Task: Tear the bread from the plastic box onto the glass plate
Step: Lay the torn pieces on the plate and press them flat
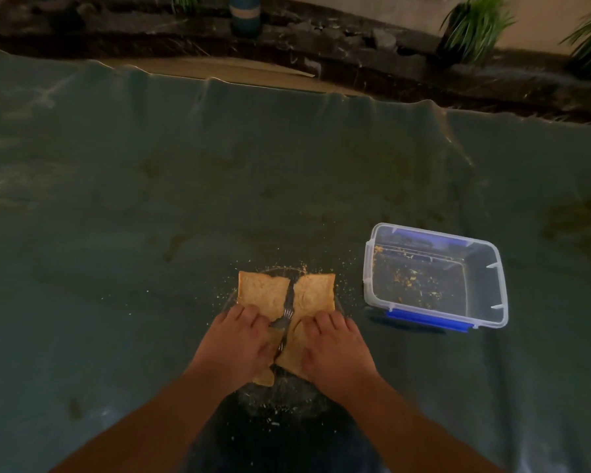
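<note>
A slice of brown bread (263,295) is held above the glass plate (287,397), split down its middle with a gap between the two halves. My left hand (236,343) grips the left half and my right hand (331,349) grips the right half (316,295). Through the tear the patterned glass of the plate shows. The clear plastic box (485,295) with blue clips stands to the right, open, holding only crumbs.
A dark green cloth (151,216) covers the surface, with crumbs scattered around the plate. Beyond the cloth's far edge lie dark stones, a blue cylinder (245,15) and green plants (475,25).
</note>
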### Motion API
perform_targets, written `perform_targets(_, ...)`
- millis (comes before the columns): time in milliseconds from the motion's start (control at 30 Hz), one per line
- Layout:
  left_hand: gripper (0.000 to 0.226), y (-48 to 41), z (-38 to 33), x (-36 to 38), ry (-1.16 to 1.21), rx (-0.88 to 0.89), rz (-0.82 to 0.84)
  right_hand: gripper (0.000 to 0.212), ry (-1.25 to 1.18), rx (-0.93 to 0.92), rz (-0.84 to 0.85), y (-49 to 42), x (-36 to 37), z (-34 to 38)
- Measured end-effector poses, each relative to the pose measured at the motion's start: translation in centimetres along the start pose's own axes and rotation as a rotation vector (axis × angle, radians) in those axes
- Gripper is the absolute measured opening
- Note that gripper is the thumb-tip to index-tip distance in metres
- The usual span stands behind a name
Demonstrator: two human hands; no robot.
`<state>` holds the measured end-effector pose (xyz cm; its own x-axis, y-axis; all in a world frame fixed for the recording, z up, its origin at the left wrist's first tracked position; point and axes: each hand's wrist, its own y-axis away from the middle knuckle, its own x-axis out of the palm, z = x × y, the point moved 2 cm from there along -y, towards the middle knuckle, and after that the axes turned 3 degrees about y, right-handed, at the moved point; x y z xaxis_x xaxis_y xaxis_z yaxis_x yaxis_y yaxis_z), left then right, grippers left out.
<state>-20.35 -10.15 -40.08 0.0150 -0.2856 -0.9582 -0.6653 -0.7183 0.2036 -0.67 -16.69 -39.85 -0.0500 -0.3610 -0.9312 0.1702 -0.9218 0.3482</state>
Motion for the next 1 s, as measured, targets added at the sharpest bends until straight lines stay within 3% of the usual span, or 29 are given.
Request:
perform_targets(300,0.043,0.7,-0.1,0.2,0.049,0.031,0.058,0.042,0.012,-0.187,-0.085,0.8,1.1,0.4)
perform_targets(567,0.066,0.3,-0.2,0.2,0.013,0.007,0.036,0.063,-0.039,-0.028,0.015,-0.3,0.4,-0.3)
perform_targets(800,0.091,-0.2,-0.3,0.8,-0.046,-0.05,0.135,0.087,0.036,0.041,0.079,-1.2,0.3,-0.2)
perform_targets(1000,0.099,0.1,-0.2,1.0,-0.084,-0.064,0.163,0.085,0.058,0.026,0.115,-1.0,0.3,-0.6)
